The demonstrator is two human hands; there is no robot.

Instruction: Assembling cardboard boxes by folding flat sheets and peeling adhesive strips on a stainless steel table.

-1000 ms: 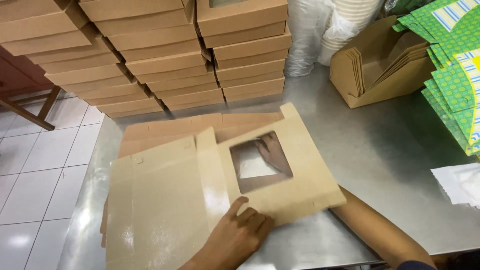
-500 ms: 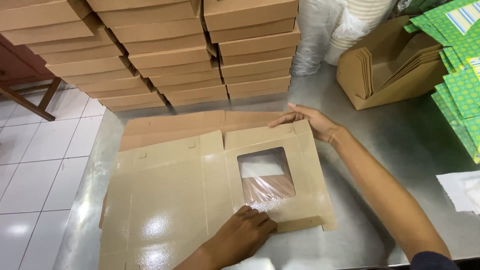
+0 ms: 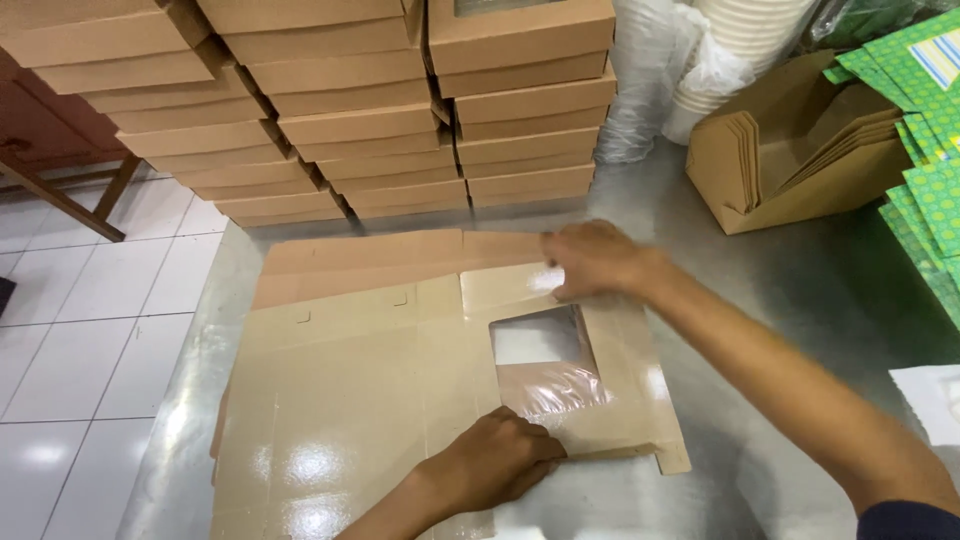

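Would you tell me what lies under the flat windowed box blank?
Under the windowed blank more flat brown blanks show at the far edge, on the steel table; their count is hidden.

Worktop (image 3: 760,300): bare steel strip runs between the flat box blank (image 3: 380,400) and the open carton of folded sleeves (image 3: 800,150); a hand can pass there. Far edge blocked by stacked brown boxes (image 3: 380,110), wall-like, just behind the blank. Bagged paper cups (image 3: 690,60) fill the gap between stacks and carton. Green patterned sheets (image 3: 925,130) close the right edge. Left side: worktop rim, then open tiled floor (image 3: 90,340).
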